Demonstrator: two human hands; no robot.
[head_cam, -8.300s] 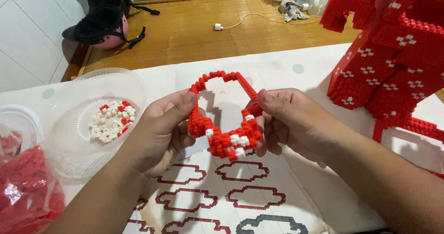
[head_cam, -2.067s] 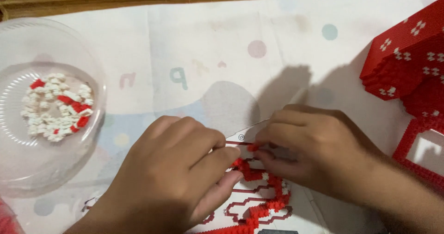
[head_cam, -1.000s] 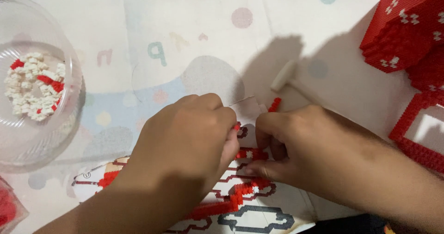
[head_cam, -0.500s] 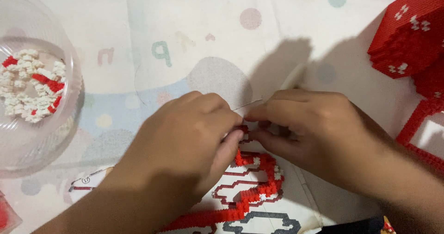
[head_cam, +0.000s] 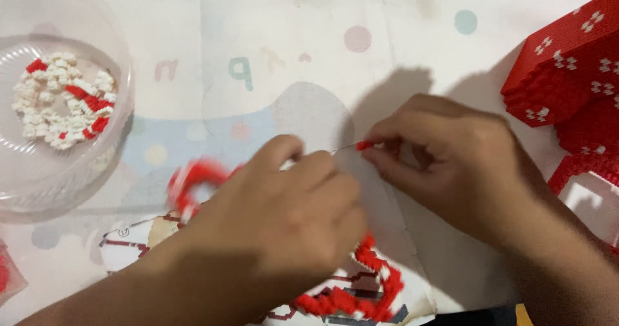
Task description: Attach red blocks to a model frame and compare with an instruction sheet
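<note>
A ring built of small red and white bricks (head_cam: pixel 361 294) lies on a printed instruction sheet (head_cam: pixel 129 245); its far loop (head_cam: pixel 193 177) is motion-blurred. My left hand (head_cam: pixel 290 216) lies curled over the ring's middle and hides most of it, seemingly gripping it. Just right of it, my right hand (head_cam: pixel 451 171) pinches one small red brick (head_cam: pixel 364 145) between thumb and forefinger. A thin pale sliver runs from that brick towards my left fingertips; I cannot tell what it is.
A clear plastic bowl (head_cam: pixel 71 184) with several white and red loose bricks (head_cam: pixel 61 100) stands at the left. A large red brick model with white crosses (head_cam: pixel 567 68) and a red brick frame (head_cam: pixel 580 168) stand at the right edge. A patterned cloth (head_cam: pixel 258 36) covers the table.
My hands have drawn slightly apart. My right hand has lifted a small red brick clear of the ring, and the ring's far loop has swung out to the left of my left hand.
</note>
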